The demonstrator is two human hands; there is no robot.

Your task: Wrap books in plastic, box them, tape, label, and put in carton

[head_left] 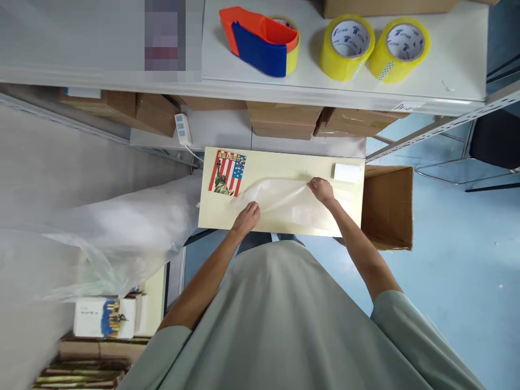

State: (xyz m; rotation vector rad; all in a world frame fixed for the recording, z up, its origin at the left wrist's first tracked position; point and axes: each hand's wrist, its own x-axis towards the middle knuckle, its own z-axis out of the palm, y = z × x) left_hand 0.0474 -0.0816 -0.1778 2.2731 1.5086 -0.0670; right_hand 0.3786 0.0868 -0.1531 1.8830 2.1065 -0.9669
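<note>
A clear plastic bag [280, 197] lies across the cream tabletop [280, 162], stretched between my two hands. My left hand [247, 218] pinches its lower left edge near the table's front. The upper right part of the film is gripped by my right hand [320, 189], with fingers closed. On the table's left end rests a book [227, 173] whose cover shows a flag and the Statue of Liberty; it is just beyond my left hand. A small white stack of labels or cards [347, 173] sits at the right end, to the right of my right hand.
Above the table, a grey shelf [182, 76] carries a tape dispenser [260, 46] and two yellow tape rolls [349, 46]. An open cardboard box [388, 208] stands right of the table. A large plastic sack [134, 216] is at left, with books [105, 317] below it.
</note>
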